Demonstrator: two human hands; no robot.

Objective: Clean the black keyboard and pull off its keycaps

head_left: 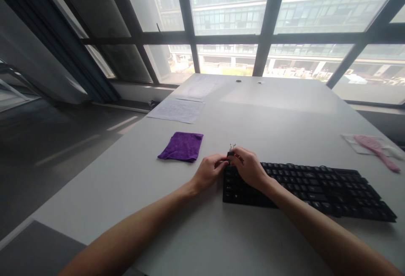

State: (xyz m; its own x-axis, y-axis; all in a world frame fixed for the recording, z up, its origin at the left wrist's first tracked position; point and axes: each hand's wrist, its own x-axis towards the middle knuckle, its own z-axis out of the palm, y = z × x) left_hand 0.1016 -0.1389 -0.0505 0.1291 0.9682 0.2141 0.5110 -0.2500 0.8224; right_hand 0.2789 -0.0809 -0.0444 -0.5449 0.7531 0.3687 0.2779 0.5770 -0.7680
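A black keyboard (pixel 316 187) lies across the right side of the white table, its left end under my hands. Just above its top left corner, my right hand (pixel 248 164) is closed around a small black tool with a bit of red, which looks like a keycap puller (pixel 230 154). Two thin wire prongs stick up from it, away from the keys. The fingertips of my left hand (pixel 209 168) pinch at the lower left side of the same tool. My fingers hide most of the handle and the keys beneath.
A folded purple cloth (pixel 183 146) lies left of my hands. Beyond it are printed sheets of paper (pixel 177 110) at the table's left edge. A pink glove-like item (pixel 375 147) rests on something white at the far right. Windows (pixel 228 6) stand behind the table (pixel 268 115).
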